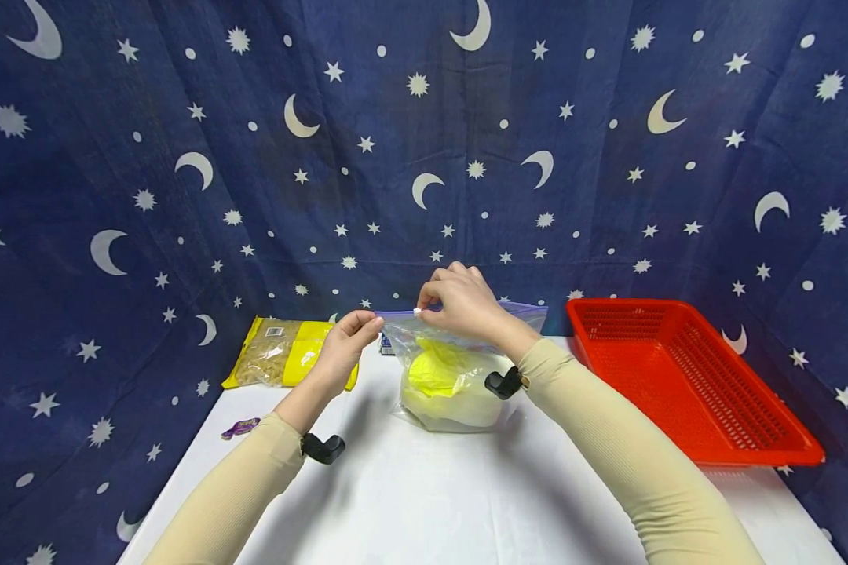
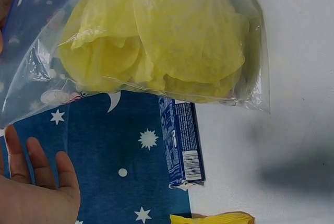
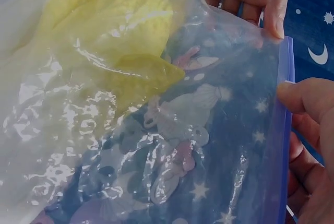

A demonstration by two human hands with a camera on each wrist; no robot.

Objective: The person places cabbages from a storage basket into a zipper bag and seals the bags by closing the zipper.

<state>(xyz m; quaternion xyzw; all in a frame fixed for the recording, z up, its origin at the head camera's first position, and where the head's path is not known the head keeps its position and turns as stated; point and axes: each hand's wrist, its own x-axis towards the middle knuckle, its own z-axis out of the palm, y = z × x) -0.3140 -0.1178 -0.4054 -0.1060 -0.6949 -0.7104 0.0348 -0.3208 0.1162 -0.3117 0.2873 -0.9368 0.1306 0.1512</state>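
A clear zip bag [image 1: 466, 424] with a purple zip strip [image 1: 394, 315] hangs upright over the white table, its bottom close to the surface. Thin, crumpled bright yellow sheets [image 1: 434, 370] and something whitish fill its lower part. My left hand [image 1: 341, 353] pinches the left top corner between thumb and forefinger, its other fingers extended in the left wrist view. Right beside it, my right hand [image 1: 461, 304] pinches the strip at a small white slider [image 1: 417, 311]. In the right wrist view, pink and white printed figures [image 3: 180, 114] show on the bag's upper part.
A red plastic basket [image 1: 678, 455] stands on the right. Behind my left hand lies a yellow-and-clear packet of pasta [image 1: 272, 353], with a purple-wrapped sweet [image 1: 240, 428] nearer the left edge. A blue box [image 2: 180, 140] with a barcode lies behind the bag. A star-and-moon curtain [image 1: 367, 235] surrounds the table.
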